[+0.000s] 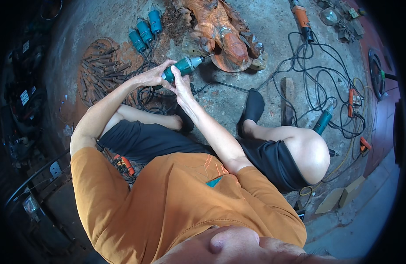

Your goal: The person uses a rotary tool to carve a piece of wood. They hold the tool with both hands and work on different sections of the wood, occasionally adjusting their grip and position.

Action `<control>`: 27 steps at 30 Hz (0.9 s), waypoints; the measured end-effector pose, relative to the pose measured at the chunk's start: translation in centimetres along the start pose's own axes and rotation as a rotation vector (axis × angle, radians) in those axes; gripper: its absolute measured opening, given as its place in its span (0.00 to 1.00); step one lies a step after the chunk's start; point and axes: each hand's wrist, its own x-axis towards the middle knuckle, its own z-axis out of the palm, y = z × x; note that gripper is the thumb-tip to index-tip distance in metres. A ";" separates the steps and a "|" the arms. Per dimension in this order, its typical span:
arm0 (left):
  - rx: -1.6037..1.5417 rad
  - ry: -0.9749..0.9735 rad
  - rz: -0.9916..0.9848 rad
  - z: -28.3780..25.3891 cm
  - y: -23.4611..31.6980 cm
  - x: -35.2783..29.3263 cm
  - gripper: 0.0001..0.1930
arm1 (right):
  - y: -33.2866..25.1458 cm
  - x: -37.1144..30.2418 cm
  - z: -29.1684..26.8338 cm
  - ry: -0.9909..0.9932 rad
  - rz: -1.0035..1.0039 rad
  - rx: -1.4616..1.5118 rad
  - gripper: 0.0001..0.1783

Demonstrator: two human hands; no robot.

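In both hands I hold a teal electric die grinder (184,69) with a silver-grey nose. My left hand (153,75) closes around its rear end. Against the near side of its body, my right hand (182,87) grips with the thumb laid along the top; some of its fingers are hidden. The thin bit (209,55) points right, at the edge of a carved reddish-brown wood piece (231,47); whether it touches the wood I cannot tell. Wooden blocks (257,64) show under the carving, which lies on the floor in front of me.
Three teal power tools (144,31) stand left of the carving, beside a heap of rusty chisels (99,66). An orange grinder (302,20) lies far right, and another teal grinder (324,119) near my right knee. Black cords (299,61) tangle over the floor around a wooden bar (287,99).
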 end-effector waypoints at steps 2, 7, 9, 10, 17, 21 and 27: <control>0.005 -0.010 0.008 0.2 -0.3 -0.2 0.49 | -0.1 -1.2 0.5 0.023 -0.023 0.004 0.44; -0.024 -0.075 0.001 0.4 1.3 -0.7 0.48 | 0.7 -2.0 0.3 0.067 -0.092 0.013 0.42; -0.043 -0.098 0.001 0.5 1.8 -0.9 0.48 | 1.5 -2.1 0.3 0.117 -0.155 0.012 0.41; -0.018 -0.094 0.012 0.6 1.9 -0.8 0.48 | 2.0 -2.0 0.2 0.142 -0.187 0.012 0.41; 0.003 -0.076 0.048 0.6 1.5 -0.4 0.48 | 2.0 -1.7 0.0 0.145 -0.235 0.001 0.41; -0.024 -0.041 0.067 0.3 0.5 0.0 0.49 | 1.3 -0.7 0.0 0.102 -0.180 0.018 0.38; 0.035 0.040 0.063 0.2 0.1 0.3 0.49 | 0.5 0.5 -0.1 0.083 -0.120 -0.028 0.39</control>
